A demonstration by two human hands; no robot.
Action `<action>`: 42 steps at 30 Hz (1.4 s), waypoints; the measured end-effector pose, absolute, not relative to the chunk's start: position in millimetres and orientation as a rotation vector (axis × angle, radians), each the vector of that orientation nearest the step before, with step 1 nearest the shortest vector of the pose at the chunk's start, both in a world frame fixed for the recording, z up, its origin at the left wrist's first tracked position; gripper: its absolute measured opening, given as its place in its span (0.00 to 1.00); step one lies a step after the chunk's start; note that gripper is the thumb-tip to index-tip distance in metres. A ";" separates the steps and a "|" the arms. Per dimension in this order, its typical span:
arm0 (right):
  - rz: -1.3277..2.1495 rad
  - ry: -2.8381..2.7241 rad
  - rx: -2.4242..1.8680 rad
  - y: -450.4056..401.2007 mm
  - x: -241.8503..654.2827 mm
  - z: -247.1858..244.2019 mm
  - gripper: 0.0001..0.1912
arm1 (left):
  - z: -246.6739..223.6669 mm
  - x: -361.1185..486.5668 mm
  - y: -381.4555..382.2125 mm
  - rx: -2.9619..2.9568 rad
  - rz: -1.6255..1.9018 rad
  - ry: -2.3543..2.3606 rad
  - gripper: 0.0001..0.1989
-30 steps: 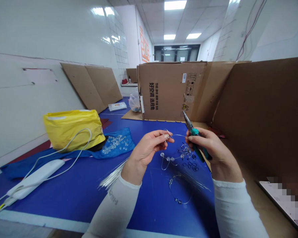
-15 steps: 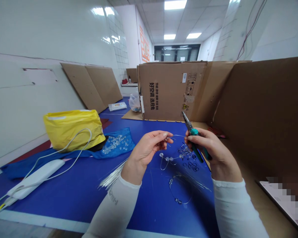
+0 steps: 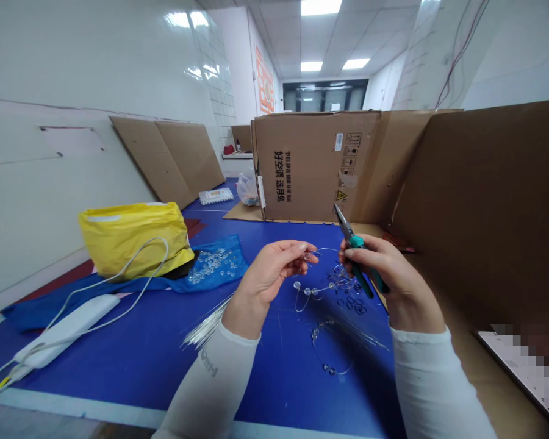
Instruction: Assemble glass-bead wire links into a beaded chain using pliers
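Thumb and fingers of my left hand [image 3: 274,271] pinch a thin beaded wire [image 3: 328,249], which arcs across to the fingertips of my right hand [image 3: 388,265]. That hand is also wrapped around needle-nose pliers [image 3: 355,242] with green handles, their jaws pointing up and away. Under the hands, a strand with clear beads [image 3: 311,292] hangs or lies; I cannot tell which. Lower down, a beaded wire loop [image 3: 313,347] lies on the blue table [image 3: 274,378]. Small dark rings [image 3: 357,306] and a tangle of beaded wire pieces [image 3: 343,277] sit near the right hand.
A bundle of straight wires [image 3: 205,326] lies by my left forearm. Clear beads [image 3: 215,261] rest on blue cloth beside a yellow bag [image 3: 135,238]. A white power strip [image 3: 68,329] with its cable is at left. Cardboard [image 3: 311,164] stands behind and at right.
Both hands hold nearly the same pose, with the wire still stretched between them. The view has shifted very slightly.
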State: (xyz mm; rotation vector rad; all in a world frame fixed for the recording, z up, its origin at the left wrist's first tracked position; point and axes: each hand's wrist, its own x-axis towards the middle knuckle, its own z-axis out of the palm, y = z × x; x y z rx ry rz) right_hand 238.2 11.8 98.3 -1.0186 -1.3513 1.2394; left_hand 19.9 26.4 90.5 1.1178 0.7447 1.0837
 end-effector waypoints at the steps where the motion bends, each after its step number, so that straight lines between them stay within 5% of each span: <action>1: 1.237 -1.352 -1.018 12.1 238.2 98.0 0.15 | 90.9 20.0 26.1 1.118 1.082 0.748 0.09; 42: 1.153 -1.520 -1.088 19.4 232.7 95.8 0.12 | 93.3 22.8 23.8 1.274 1.121 0.908 0.10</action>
